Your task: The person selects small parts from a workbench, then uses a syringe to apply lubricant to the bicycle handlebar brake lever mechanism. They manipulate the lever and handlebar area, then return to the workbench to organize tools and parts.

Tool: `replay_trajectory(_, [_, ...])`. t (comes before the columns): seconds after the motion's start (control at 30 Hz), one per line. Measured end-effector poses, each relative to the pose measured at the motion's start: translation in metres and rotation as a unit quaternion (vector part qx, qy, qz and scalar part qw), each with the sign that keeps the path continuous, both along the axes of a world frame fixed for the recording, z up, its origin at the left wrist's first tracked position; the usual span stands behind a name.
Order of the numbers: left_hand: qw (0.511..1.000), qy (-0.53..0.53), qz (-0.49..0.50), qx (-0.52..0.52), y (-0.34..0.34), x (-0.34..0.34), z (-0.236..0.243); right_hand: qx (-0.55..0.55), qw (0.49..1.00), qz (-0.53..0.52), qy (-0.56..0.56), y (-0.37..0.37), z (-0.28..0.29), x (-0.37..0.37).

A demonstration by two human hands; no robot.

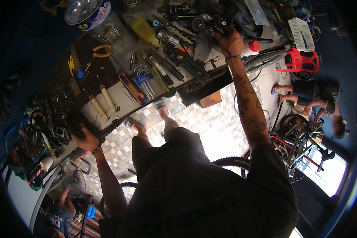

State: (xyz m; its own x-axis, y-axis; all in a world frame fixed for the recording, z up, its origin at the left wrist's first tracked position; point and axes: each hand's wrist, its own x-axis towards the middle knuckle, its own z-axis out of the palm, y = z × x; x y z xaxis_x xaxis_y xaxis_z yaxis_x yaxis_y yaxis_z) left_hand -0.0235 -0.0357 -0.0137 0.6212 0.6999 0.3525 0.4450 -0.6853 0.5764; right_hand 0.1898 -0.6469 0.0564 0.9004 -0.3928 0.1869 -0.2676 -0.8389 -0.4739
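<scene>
My right hand (pixel 230 43) is closed at the back of the cluttered workbench (pixel 96 119), on something dark I cannot make out, beside black bike parts (pixel 198 22) and a white bottle with a red cap (pixel 254 46). My left hand (pixel 85 139) has curled fingers on a dark item at the bench's left front edge; shadow hides what it is. Between my hands lie a blue hex-key set (pixel 144 85), an orange-and-blue tool (pixel 131 89), two cream syringe-like tools (pixel 107 97), pliers (pixel 101 51), wrenches and a yellow bottle (pixel 144 31).
A large plastic jug (pixel 83 16) stands at the back left. At right are a red stool (pixel 296 63), a white basket (pixel 301 35), bikes (pixel 305 152) and another person (pixel 319 99) bent beside them. A second person (pixel 59 214) and a fan (pixel 73 180) are at lower left.
</scene>
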Motion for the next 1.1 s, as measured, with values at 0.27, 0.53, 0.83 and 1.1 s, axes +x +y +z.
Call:
replay_trajectory(0.27, [1.0, 0.008, 0.007, 0.01, 0.004, -0.003, -0.007, -0.017, 0.982, 0.083, -0.166, 0.006, 0.016, -0.039])
replay_trajectory(0.53, [1.0, -0.011, 0.018, 0.012, 0.004, -0.003, -0.009, -0.034, 0.992, 0.113, 0.039, -0.004, -0.024, -0.109])
replay_trajectory(0.83, [1.0, -0.02, 0.001, 0.001, 0.001, -0.001, -0.002, 0.0, 0.987, 0.148, 0.067, -0.017, -0.031, -0.1])
replay_trajectory(1.1, [1.0, -0.016, -0.004, -0.004, 0.0, -0.001, -0.001, -0.06, 0.986, 0.147, 0.047, -0.005, -0.023, -0.099])
